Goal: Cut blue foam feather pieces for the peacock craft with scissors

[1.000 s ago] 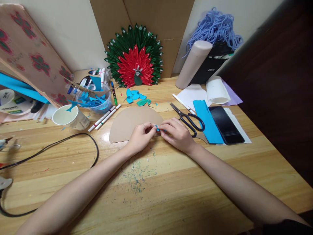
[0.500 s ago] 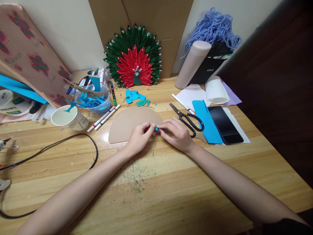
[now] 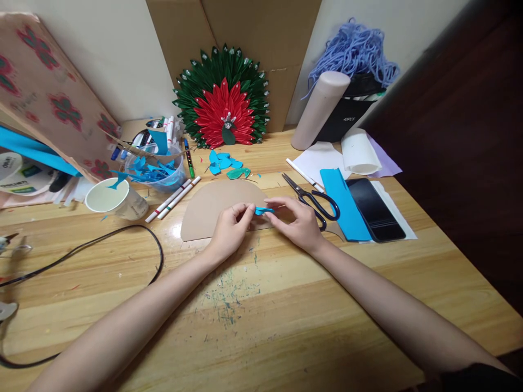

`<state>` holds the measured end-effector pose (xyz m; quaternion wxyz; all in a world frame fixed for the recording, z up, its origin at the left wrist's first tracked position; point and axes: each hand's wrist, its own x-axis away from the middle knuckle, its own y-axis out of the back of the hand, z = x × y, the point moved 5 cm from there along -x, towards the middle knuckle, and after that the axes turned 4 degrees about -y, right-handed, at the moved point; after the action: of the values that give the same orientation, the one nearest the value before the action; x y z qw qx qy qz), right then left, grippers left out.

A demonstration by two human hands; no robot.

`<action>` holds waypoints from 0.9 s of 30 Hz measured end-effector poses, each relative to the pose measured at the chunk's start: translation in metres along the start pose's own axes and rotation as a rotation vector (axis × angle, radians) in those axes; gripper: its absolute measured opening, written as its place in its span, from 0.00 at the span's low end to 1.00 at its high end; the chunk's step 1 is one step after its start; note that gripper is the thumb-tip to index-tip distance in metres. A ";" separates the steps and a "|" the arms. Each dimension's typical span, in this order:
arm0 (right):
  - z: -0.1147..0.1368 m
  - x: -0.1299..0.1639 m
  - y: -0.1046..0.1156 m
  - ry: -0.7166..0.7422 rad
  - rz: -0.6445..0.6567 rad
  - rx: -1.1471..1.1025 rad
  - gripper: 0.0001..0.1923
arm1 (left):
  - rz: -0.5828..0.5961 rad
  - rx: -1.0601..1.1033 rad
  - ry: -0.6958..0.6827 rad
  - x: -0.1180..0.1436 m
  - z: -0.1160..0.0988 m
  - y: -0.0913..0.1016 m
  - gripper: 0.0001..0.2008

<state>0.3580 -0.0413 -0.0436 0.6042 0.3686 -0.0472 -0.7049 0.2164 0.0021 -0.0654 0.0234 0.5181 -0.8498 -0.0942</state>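
- My left hand (image 3: 230, 228) and right hand (image 3: 297, 223) meet over the wooden table (image 3: 286, 305), both pinching one small bright-blue paper strip (image 3: 263, 210) between fingertips.
- I see the left fingertips clamped on the strip's left end and the right fingertips on its right end; the strip is held just above the table.
- Under the hands lies a brown half-round cardboard piece (image 3: 212, 204), flat side toward me; my left hand rests over its lower right edge.
- Black-handled scissors (image 3: 316, 198) lie just right of my right hand, blades pointing away.
- Beside them sit a folded blue paper sheet (image 3: 342, 204) and a black phone (image 3: 375, 209), touching each other.
- Beyond the cardboard are loose blue and teal paper cut-outs (image 3: 226, 163), then a red-and-green paper flower fan (image 3: 223, 103) leaning against the wall.
- To the left stand a white paper cup (image 3: 110, 198), a clear plastic tub of blue scraps (image 3: 157, 169) and two white markers (image 3: 174, 197).
- A black cable (image 3: 122, 234) loops across the table's left side.
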 end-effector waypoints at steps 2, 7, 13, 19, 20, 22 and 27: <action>-0.006 0.000 0.000 -0.094 -0.023 -0.051 0.06 | -0.019 -0.025 0.006 0.001 0.000 0.001 0.15; -0.008 -0.001 0.000 -0.133 -0.037 -0.075 0.01 | 0.002 -0.052 0.028 0.002 0.000 0.001 0.16; -0.002 -0.001 -0.001 -0.059 0.005 -0.039 0.02 | 0.007 -0.003 0.029 0.003 -0.001 -0.001 0.16; -0.005 0.000 -0.002 -0.119 0.015 -0.047 0.01 | 0.013 0.068 0.054 0.002 0.001 -0.002 0.14; -0.006 0.000 -0.002 -0.127 0.020 -0.047 0.01 | 0.012 0.075 0.059 0.002 0.001 -0.002 0.14; -0.006 0.000 -0.003 -0.141 0.028 -0.049 0.02 | 0.010 0.087 0.067 0.002 0.001 -0.002 0.13; -0.008 0.001 -0.005 -0.182 0.045 -0.070 0.03 | -0.005 0.090 0.071 0.002 0.001 -0.002 0.13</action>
<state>0.3587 -0.0380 -0.0520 0.6255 0.2808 -0.0854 -0.7229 0.2174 -0.0002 -0.0670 0.0299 0.5239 -0.8504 -0.0375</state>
